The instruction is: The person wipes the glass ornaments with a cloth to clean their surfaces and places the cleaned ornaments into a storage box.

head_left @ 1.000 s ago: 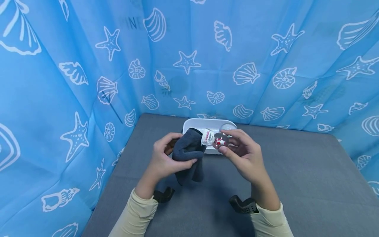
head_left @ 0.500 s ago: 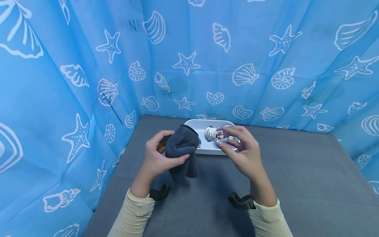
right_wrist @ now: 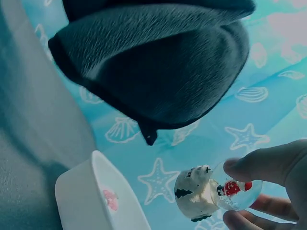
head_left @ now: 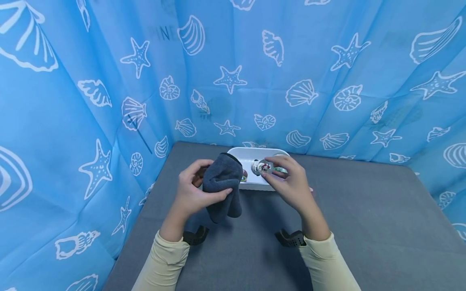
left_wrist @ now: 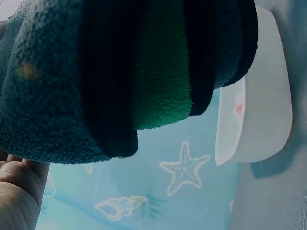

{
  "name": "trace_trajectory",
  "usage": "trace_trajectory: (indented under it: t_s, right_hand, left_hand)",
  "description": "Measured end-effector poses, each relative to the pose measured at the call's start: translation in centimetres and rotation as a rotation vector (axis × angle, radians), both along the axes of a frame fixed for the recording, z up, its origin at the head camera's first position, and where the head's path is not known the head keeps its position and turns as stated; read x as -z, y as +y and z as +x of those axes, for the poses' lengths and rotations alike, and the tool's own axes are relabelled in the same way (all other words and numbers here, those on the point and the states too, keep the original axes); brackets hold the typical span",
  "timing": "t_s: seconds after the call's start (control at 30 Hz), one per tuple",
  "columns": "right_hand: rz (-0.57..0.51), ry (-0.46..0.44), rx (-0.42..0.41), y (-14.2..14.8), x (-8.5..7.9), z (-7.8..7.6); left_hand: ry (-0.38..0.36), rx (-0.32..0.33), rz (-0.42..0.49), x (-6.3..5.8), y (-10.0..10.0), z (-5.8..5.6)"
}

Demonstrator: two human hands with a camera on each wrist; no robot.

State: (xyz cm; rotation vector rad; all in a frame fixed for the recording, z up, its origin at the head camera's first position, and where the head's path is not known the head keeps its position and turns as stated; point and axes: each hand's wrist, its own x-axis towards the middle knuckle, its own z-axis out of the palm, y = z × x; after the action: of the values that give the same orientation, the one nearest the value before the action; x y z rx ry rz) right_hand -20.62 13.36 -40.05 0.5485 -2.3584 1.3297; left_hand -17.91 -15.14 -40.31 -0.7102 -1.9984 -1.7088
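My left hand [head_left: 191, 192] grips a folded dark blue-grey cloth [head_left: 221, 180], thumb across its front, and the lower corners hang loose. In the left wrist view the cloth's folds [left_wrist: 43, 96] fill the upper part, with a green patch between dark edges. The fingertips of my right hand [head_left: 293, 184] pinch a small snow globe [right_wrist: 194, 197] by its clear ball. A red and white figure shows inside the ball. Its white base with dark trees points left, apart from the cloth. The globe is held over the white tray [head_left: 255, 186] in the head view.
The white tray stands at the back of the grey table [head_left: 364, 218], close to the blue shell-print curtain [head_left: 233, 109]. A small pink item [right_wrist: 110, 199] shows in the tray in the right wrist view. Both hands cover part of the tray.
The cloth has come away from the snow globe's base as my left hand moved a little left. My right hand, still pinching the globe, has lately shifted slightly left over the tray.
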Motion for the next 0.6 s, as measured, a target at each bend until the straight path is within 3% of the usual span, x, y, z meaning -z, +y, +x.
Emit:
trace_trajectory:
  t_s: [0.4,0.6]
  right_hand:
    - [0.121,-0.064,-0.015,-2.8,0.9,-4.7]
    - [0.157,-0.084,-0.026,-3.8,1.9,-6.2]
  left_hand:
    - [0.025,-0.026,0.015,-0.1,-0.6,0.0]
    - [0.018,-0.022,-0.004,-0.3,-0.7,0.0]
